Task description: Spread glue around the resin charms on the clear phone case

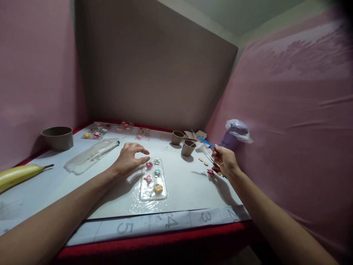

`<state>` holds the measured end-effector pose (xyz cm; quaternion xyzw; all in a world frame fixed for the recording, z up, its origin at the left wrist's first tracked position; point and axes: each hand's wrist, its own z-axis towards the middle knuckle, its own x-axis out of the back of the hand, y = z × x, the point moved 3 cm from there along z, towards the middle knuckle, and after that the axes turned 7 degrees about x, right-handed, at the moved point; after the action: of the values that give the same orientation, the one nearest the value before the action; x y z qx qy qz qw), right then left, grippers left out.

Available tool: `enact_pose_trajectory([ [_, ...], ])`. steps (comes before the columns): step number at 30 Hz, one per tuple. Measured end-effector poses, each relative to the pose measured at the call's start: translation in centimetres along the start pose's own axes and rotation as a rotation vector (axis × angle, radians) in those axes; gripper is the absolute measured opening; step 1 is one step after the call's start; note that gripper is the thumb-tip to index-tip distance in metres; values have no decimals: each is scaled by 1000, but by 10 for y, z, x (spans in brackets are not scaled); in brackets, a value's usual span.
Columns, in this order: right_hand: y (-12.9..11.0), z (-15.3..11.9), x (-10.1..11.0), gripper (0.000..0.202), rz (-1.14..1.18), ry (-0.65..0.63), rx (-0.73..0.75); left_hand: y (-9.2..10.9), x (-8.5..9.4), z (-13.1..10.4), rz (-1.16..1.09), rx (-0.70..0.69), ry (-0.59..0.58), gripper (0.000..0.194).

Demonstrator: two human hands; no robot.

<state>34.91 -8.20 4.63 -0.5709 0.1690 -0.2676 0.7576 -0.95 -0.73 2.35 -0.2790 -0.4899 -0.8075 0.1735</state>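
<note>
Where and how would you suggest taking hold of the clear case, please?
I would pinch the clear case by its two long edges, coming from left and right, low over the white surface. It lies flat, and the charms sit on its face, within the edges, so these bare edges look like the safest grip. The left hand is near its far left corner.

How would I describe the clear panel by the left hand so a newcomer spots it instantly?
On the white work surface, find the numbered strip along the front edge. Beyond it, by the left hand, lies a clear rectangular panel with colourful charms. Unlike the decorated pieces at the back, it lies near the front, with a yellow charm at its near end.
</note>
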Motion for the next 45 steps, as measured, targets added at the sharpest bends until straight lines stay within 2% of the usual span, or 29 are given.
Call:
enact_pose_trajectory([
  [4,-8,-20,-26,22,143,-266,-154,-1,-1,0,-12,-5,10,27],
  [7,-12,-32,-49,22,392,-460,-344,-1,0,-1,-19,15,18,27],
  [10,-18,-37,-71,23,498,-562,-430,0,0,-1,-12,32,14,26],
  [13,-25,-34,-92,25,459,-494,-301,1,4,-1,-42,38,83,28],
  [17,-19,-29,-107,35,321,-230,71,-1,10,-1,-75,81,207,27],
  [20,-2,-31,-109,38,229,-130,269,-1,14,-2,-97,131,261,22],
  [25,17,-42,-100,31,-31,-102,522,-3,15,-3,-94,190,304,22],
  [32,6,-57,-98,24,-138,-219,647,-6,11,-1,-165,147,301,19],
  [37,3,-59,-99,27,-62,-330,608,-1,9,-2,-162,153,219,27],
  [45,0,-65,-101,25,-41,-434,628,1,6,-4,-63,133,166,20],
])
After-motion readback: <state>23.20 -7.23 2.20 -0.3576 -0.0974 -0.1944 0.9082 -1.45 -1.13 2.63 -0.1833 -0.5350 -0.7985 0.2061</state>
